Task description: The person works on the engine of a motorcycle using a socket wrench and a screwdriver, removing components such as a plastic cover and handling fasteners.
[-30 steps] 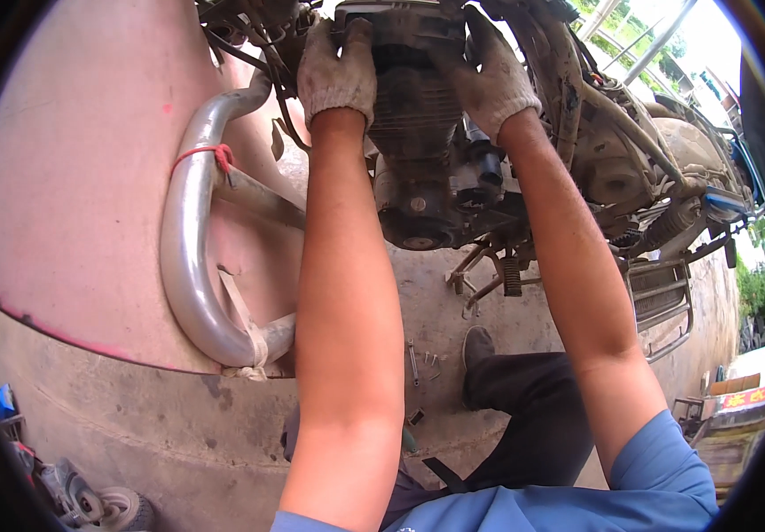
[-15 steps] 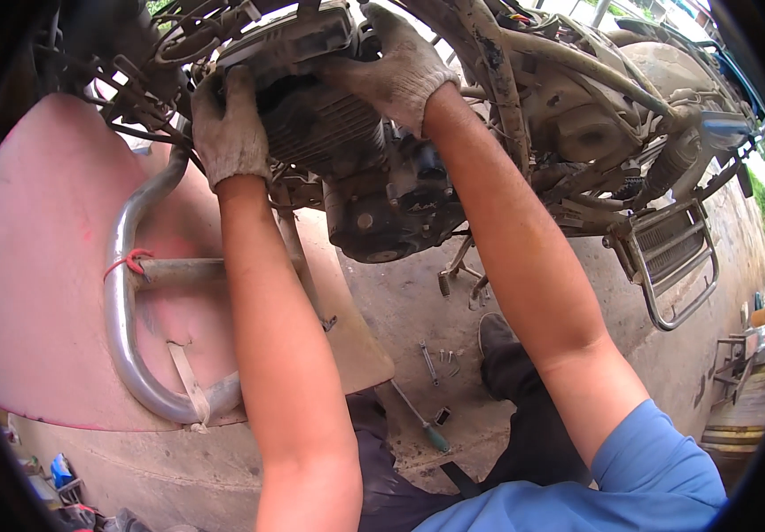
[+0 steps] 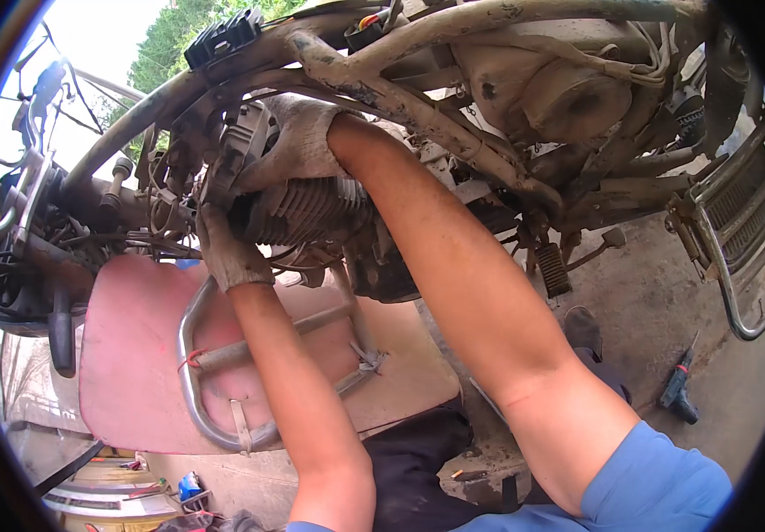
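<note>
2 hands in pale, soiled knit gloves are at the ribbed engine (image 3: 316, 211), which sits below the motorcycle's dusty frame (image 3: 431, 108). The right hand (image 3: 298, 146) reaches over the engine's upper end, thumb spread away from the fingers; its fingertips are hidden, so I cannot tell whether it grips. The left hand (image 3: 230, 250) lies against the engine's near left side; whether its fingers close on anything, I cannot tell. Below, a curved metal bar (image 3: 189, 341) rests before a pink panel (image 3: 129, 355). A drill (image 3: 678, 395) lies on the floor (image 3: 617, 306), well apart at right.
</note>
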Available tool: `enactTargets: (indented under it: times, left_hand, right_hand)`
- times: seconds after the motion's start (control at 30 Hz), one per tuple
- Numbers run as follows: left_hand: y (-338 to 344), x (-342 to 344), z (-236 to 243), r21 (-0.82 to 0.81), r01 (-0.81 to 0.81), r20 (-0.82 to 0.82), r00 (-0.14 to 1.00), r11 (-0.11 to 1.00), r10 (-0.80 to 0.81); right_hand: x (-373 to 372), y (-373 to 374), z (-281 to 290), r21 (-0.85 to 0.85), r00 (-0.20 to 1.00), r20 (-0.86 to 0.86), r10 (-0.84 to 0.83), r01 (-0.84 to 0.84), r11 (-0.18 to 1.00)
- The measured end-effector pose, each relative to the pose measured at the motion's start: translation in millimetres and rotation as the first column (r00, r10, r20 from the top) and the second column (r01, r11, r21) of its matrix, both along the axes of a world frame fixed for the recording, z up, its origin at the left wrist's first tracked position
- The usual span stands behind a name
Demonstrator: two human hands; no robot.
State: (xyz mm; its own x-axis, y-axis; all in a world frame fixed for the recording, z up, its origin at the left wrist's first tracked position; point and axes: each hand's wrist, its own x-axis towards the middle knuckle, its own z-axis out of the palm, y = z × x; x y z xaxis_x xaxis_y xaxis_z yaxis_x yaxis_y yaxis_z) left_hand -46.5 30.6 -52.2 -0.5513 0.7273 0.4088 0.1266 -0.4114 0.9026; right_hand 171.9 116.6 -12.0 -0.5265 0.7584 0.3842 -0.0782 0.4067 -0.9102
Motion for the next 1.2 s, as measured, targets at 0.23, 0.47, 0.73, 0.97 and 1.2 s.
enactTargets:
  times: [0.23, 0.47, 0.73, 0.97, 1.2]
  left_hand:
    - [1, 25, -2, 0.072, -0.068, -0.076, 0.994, 0.995, 0.073]
    - [-1, 28, 0, 0.022, -0.062, -0.022, 0.998, 0.998, 0.062]
    - [0, 17, -3, 0.055, 0.051, -0.017, 0.999, 0.997, -0.05]
    - [-4, 26, -3, 0.16, 0.014, -0.004, 1.0, 0.987, -0.013]
    - [-13, 20, -2, 0.201, 0.114, 0.043, 0.991, 0.973, -0.125]
  right_hand:
    - [2, 8, 2, 0.129, 0.991, -0.101, 0.091, -0.078, 0.989]
    - [-1, 10, 5, 0.166, 0.996, 0.073, -0.059, 0.046, 0.985]
    - [-10, 15, -2, 0.162, 0.99, 0.127, -0.061, 0.04, 0.986]
    - [-15, 22, -10, 0.433, 0.961, -0.272, -0.041, 0.16, 0.887]
    - [4, 18, -15, 0.391, 0.954, -0.3, 0.001, 0.121, 0.913]
